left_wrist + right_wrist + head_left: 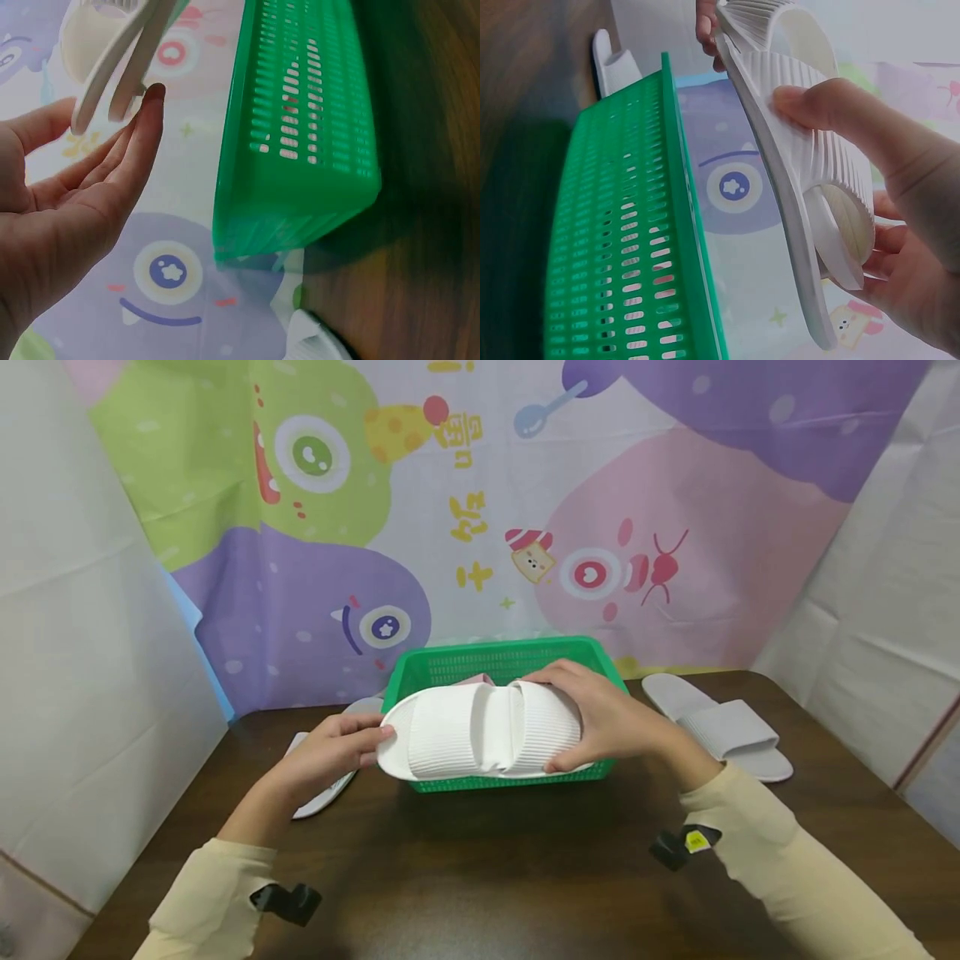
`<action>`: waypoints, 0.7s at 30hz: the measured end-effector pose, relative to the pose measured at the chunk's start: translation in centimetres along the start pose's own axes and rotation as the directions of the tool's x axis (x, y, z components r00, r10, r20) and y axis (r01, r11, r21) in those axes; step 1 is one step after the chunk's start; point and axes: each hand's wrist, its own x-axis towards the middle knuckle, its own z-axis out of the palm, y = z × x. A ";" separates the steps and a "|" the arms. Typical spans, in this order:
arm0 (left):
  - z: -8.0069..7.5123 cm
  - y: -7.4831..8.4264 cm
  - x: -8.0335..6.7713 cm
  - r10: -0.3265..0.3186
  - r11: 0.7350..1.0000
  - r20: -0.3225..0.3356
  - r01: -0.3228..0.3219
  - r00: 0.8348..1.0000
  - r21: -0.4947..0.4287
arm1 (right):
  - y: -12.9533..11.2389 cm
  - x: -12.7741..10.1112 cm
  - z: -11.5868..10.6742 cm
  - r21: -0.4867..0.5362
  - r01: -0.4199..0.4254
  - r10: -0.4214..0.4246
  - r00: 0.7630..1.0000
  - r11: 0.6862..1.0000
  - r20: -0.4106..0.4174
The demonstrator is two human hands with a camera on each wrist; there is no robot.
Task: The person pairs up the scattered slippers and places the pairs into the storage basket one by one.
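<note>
A pair of white slippers [442, 731], laid together with ribbed straps showing, is held up level over the front of a green basket [510, 783]. My left hand [330, 753] pinches one end of the pair between thumb and fingers. In the left wrist view, two sole edges of the slippers [136, 64] stand between the thumb and fingers of that hand [82, 176]. Around the other end my right hand [611, 718] grips, its thumb on a ribbed strap, as the right wrist view shows on the slippers [784, 139]. Something pink [477, 679] shows inside the basket, mostly hidden.
On the dark wooden table [465, 868], a light grey slipper [731, 727] lies right of the basket. Another pale slipper [324, 799] lies at the left, partly behind my left hand. A cartoon-printed cloth [480, 543] hangs close behind the basket.
</note>
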 end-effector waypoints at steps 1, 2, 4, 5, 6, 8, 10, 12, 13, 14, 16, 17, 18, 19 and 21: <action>0.1 0.0 0.1 -0.007 0.999 0.001 0.007 1.000 -0.037 | 0.0 0.0 0.0 -0.001 -0.001 0.001 1.000 1.000 0.000; 0.2 0.0 0.2 -0.013 0.998 -0.001 0.013 1.000 -0.065 | 0.0 0.0 0.0 -0.003 -0.003 0.003 1.000 1.000 0.001; 0.4 0.0 0.3 -0.028 0.994 -0.010 0.027 1.000 -0.104 | -0.1 0.0 0.0 -0.010 0.000 0.000 1.000 1.000 0.000; 0.5 0.0 0.3 -0.038 0.993 -0.015 0.036 0.999 -0.112 | -0.1 0.0 0.0 -0.010 0.001 -0.001 1.000 1.000 0.000; 0.6 0.0 0.3 -0.047 0.993 -0.014 0.045 0.999 -0.113 | -0.1 0.0 0.0 -0.012 0.006 -0.006 1.000 1.000 -0.001; 0.8 0.0 0.3 -0.065 0.992 -0.008 0.064 0.998 -0.108 | -0.2 0.0 0.0 -0.015 0.016 -0.016 1.000 1.000 0.002; 0.9 0.0 0.3 -0.076 0.992 0.003 0.076 0.997 -0.099 | -0.2 -0.1 0.1 -0.020 0.025 -0.025 1.000 0.999 0.009; 1.0 0.0 0.4 -0.079 0.993 0.014 0.080 0.997 -0.087 | -0.2 -0.1 0.1 -0.023 0.032 -0.032 0.999 0.999 0.019; 1.1 0.0 0.4 -0.076 0.993 0.014 0.077 0.997 -0.084 | -0.2 -0.2 0.1 -0.025 0.031 -0.030 0.999 0.999 0.026; 1.1 0.0 0.4 -0.075 0.994 0.011 0.075 0.997 -0.083 | -0.2 -0.2 0.1 -0.023 0.030 -0.030 0.999 0.999 0.032; 1.1 -0.1 0.4 -0.069 0.994 -0.001 0.069 0.998 -0.088 | -0.2 -0.3 0.1 -0.019 0.023 -0.022 0.999 1.000 0.045; 1.2 -0.1 0.5 -0.065 0.994 -0.005 0.064 0.998 -0.091 | -0.2 -0.3 0.1 -0.015 0.018 -0.017 0.999 1.000 0.051; 1.2 -0.1 0.5 -0.060 0.994 -0.011 0.059 0.998 -0.095 | -0.2 -0.3 0.1 -0.010 0.011 -0.010 0.998 1.000 0.057; 1.3 -0.2 0.5 -0.055 0.993 -0.019 0.053 0.998 -0.102 | -0.1 -0.3 0.1 -0.006 0.004 -0.003 0.998 1.000 0.061; 1.4 -0.2 0.4 -0.044 0.993 -0.037 0.040 0.998 -0.114 | 0.0 -0.4 0.2 0.008 -0.009 0.008 0.998 1.000 0.061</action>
